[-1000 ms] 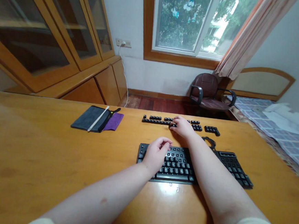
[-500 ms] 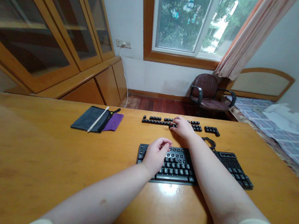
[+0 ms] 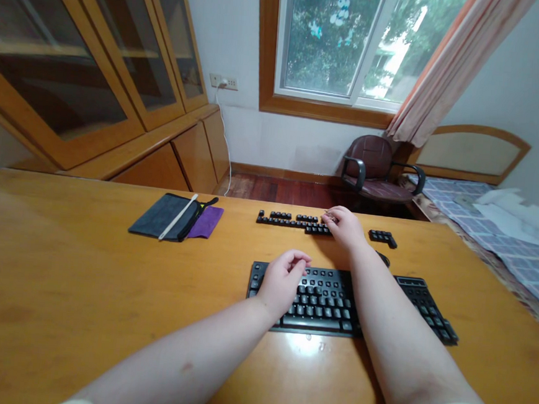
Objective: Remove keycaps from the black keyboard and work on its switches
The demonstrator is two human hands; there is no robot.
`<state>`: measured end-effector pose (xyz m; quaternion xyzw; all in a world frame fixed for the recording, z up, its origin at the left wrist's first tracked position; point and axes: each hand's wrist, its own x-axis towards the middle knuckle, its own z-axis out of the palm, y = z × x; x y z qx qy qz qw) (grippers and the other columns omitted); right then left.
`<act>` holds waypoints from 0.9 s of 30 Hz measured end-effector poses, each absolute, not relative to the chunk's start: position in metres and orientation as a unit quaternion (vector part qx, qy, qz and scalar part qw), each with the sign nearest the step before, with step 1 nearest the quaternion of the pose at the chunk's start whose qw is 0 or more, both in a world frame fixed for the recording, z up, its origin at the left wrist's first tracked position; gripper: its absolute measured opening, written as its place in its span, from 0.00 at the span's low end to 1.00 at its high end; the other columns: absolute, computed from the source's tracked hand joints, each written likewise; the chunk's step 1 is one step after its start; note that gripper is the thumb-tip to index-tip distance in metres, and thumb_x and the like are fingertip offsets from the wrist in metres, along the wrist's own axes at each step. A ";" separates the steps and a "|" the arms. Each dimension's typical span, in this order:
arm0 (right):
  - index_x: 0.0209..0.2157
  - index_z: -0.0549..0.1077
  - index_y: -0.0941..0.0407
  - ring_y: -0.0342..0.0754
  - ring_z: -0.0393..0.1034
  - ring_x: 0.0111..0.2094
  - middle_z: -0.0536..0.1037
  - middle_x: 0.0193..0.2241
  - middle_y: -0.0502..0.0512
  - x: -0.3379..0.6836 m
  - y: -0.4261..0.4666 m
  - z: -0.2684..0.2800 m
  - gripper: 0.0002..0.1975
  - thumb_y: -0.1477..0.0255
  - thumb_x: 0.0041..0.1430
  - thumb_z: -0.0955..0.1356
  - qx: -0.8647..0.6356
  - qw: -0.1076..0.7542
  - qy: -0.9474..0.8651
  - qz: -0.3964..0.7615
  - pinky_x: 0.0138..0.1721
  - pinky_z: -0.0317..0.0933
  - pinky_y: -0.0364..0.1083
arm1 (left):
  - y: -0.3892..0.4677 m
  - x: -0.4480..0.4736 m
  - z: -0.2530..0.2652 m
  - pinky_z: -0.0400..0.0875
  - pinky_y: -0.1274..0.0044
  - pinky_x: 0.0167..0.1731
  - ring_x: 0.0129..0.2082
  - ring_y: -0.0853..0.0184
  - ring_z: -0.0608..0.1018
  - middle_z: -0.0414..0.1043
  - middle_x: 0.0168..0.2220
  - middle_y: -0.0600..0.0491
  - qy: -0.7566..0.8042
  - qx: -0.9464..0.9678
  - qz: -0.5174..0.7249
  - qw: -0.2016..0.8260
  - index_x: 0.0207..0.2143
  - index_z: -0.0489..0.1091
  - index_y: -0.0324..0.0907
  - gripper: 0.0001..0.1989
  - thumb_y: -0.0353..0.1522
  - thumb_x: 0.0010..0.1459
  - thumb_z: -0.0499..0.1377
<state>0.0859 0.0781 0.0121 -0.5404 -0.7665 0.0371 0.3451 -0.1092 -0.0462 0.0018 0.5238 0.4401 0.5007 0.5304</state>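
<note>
A black keyboard lies on the desk in front of me, with several bare key posts in its upper rows and keycaps fitted in the lower ones. Over its left part rests my left hand, fingers curled and thumb against them; what they hold, if anything, is hidden. Beyond the keyboard, loose black keycaps stand in rows. My right hand is at the right part of these rows, fingertips drawn together on or just above the caps. Whether a cap is between them I cannot make out. The hand covers some keycaps.
Farther right sits a small group of keycaps. Part of a coiled black cable shows behind my right forearm. At the left lie a dark grey pouch, a pale flat stick and a purple cloth. The desk's far edge runs behind the keycaps.
My right hand has moved to the right along the keycap rows, uncovering caps in the middle and covering those farther right. My left hand has stayed in place on the keyboard.
</note>
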 end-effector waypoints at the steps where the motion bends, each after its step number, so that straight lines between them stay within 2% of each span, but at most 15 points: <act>1: 0.28 0.75 0.56 0.49 0.70 0.36 0.75 0.33 0.57 0.087 0.074 0.022 0.13 0.65 0.58 0.64 -0.534 0.367 -0.761 0.030 0.41 0.63 0.47 | -0.046 -0.109 0.002 0.69 0.77 0.34 0.29 0.70 0.74 0.73 0.32 0.53 0.439 0.523 0.502 0.531 0.33 0.70 0.40 0.07 0.32 0.56 0.54; 6: 0.28 0.76 0.54 0.50 0.70 0.39 0.75 0.35 0.57 0.080 0.026 0.073 0.20 0.59 0.62 0.59 -0.476 0.495 -0.726 0.026 0.42 0.63 0.49 | -0.044 -0.110 0.002 0.68 0.77 0.34 0.29 0.71 0.74 0.73 0.32 0.52 0.436 0.515 0.504 0.539 0.33 0.70 0.39 0.07 0.32 0.55 0.54; 7: 0.26 0.75 0.54 0.49 0.70 0.36 0.74 0.31 0.57 0.077 0.014 0.075 0.24 0.57 0.63 0.56 -0.463 0.525 -0.713 0.040 0.39 0.64 0.48 | -0.043 -0.110 0.001 0.68 0.77 0.34 0.29 0.71 0.74 0.73 0.32 0.52 0.438 0.511 0.507 0.539 0.33 0.70 0.39 0.07 0.32 0.56 0.54; 9: 0.24 0.73 0.55 0.46 0.68 0.25 0.71 0.21 0.54 0.068 -0.008 0.066 0.28 0.55 0.63 0.52 -0.442 0.534 -0.710 0.120 0.28 0.62 0.46 | -0.042 -0.109 0.000 0.68 0.77 0.34 0.29 0.71 0.73 0.73 0.32 0.52 0.442 0.500 0.514 0.538 0.34 0.69 0.39 0.07 0.31 0.56 0.53; 11: 0.24 0.70 0.55 0.43 0.62 0.17 0.66 0.15 0.50 0.060 -0.023 0.048 0.25 0.57 0.64 0.54 -0.450 0.490 -0.718 0.205 0.21 0.58 0.43 | -0.041 -0.109 -0.001 0.67 0.78 0.34 0.28 0.72 0.73 0.72 0.32 0.52 0.443 0.489 0.521 0.542 0.33 0.69 0.39 0.08 0.31 0.56 0.53; 14: 0.21 0.68 0.55 0.43 0.64 0.18 0.69 0.15 0.50 0.051 -0.031 0.022 0.21 0.59 0.62 0.58 -0.461 0.400 -0.765 0.207 0.23 0.58 0.43 | -0.040 -0.109 -0.002 0.67 0.78 0.34 0.27 0.72 0.73 0.72 0.31 0.53 0.440 0.479 0.529 0.545 0.33 0.69 0.39 0.08 0.32 0.56 0.52; 17: 0.19 0.67 0.55 0.43 0.64 0.18 0.69 0.15 0.50 0.048 -0.029 0.014 0.21 0.60 0.61 0.59 -0.454 0.389 -0.782 0.177 0.25 0.59 0.43 | -0.039 -0.109 -0.001 0.67 0.78 0.33 0.27 0.72 0.73 0.72 0.31 0.53 0.439 0.476 0.532 0.545 0.33 0.69 0.39 0.09 0.33 0.56 0.52; 21: 0.18 0.67 0.56 0.42 0.64 0.17 0.67 0.13 0.48 0.051 -0.024 0.016 0.21 0.62 0.62 0.59 -0.463 0.368 -0.780 0.204 0.24 0.59 0.41 | -0.039 -0.109 0.001 0.68 0.78 0.33 0.26 0.72 0.72 0.71 0.30 0.53 0.445 0.463 0.530 0.554 0.32 0.69 0.39 0.08 0.33 0.56 0.52; 27: 0.18 0.69 0.56 0.41 0.64 0.17 0.70 0.13 0.48 0.053 -0.026 0.017 0.20 0.61 0.60 0.62 -0.482 0.267 -0.804 0.225 0.23 0.57 0.41 | -0.039 -0.109 0.001 0.68 0.78 0.33 0.27 0.71 0.73 0.72 0.29 0.53 0.448 0.460 0.530 0.554 0.32 0.69 0.39 0.07 0.32 0.55 0.52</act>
